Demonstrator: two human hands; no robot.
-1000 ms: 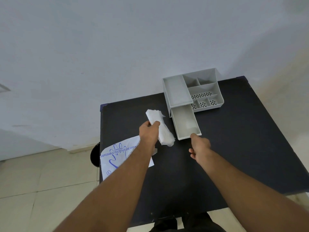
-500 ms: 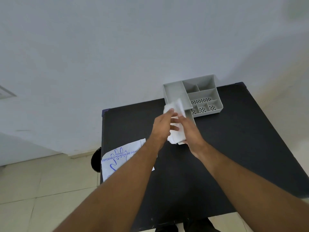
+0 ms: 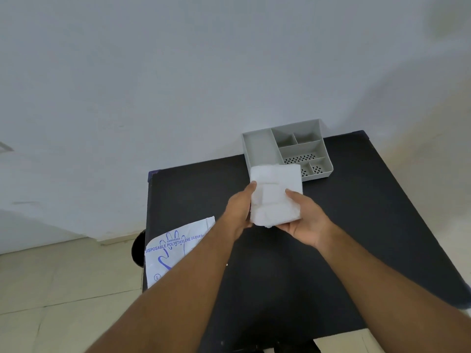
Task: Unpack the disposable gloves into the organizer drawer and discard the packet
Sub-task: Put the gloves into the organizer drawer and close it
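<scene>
A folded white stack of disposable gloves (image 3: 274, 193) is held up flat between both hands above the black table (image 3: 356, 225). My left hand (image 3: 238, 211) grips its left edge and my right hand (image 3: 304, 220) supports its lower right side. The stack hides the open drawer of the grey organizer (image 3: 288, 149), which stands at the table's far edge against the wall. The empty packet (image 3: 173, 250), white with blue glove print, lies at the table's left edge, partly under my left forearm.
A white wall rises right behind the table. Beige floor tiles (image 3: 63, 289) lie to the left. A dark round object (image 3: 137, 250) shows just beside the table's left edge, below the packet.
My right hand left the drawer front and joined the left on the glove stack. The stack went from a bunch in my left hand to a flat, spread square over the drawer.
</scene>
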